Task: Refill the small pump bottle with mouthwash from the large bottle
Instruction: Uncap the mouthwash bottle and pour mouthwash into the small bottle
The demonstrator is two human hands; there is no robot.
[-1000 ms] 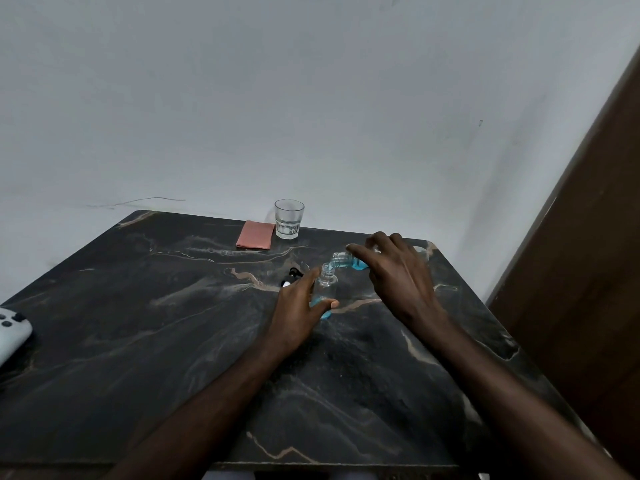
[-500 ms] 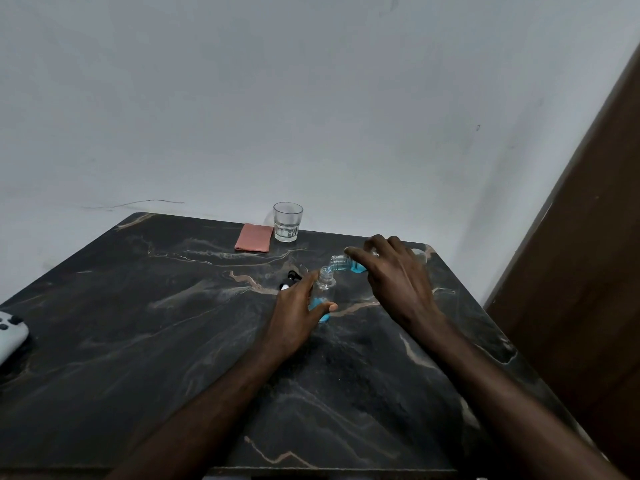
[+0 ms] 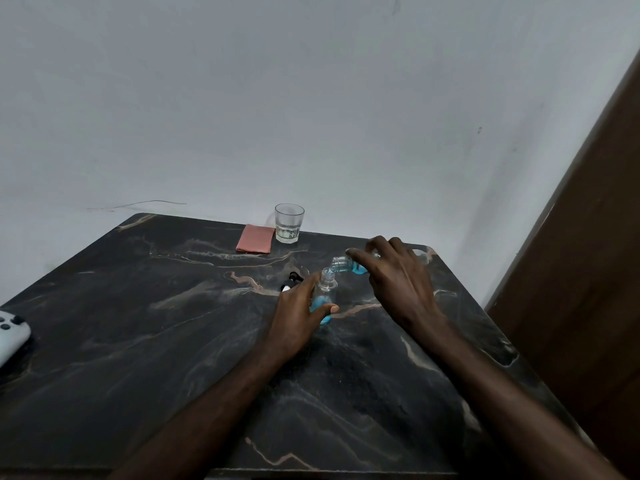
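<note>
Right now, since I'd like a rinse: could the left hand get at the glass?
Probably not yet: the left hand grips the small bottle under the tipped large bottle. Otherwise only the pump top lies between it and the glass.

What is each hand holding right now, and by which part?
The left hand grips the small bottle round its lower body. The right hand holds the tilted large bottle by its body, behind the neck.

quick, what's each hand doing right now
Left hand: holding the small pump bottle upright.
Right hand: holding the large bottle, tipped toward the small one's mouth.
</note>
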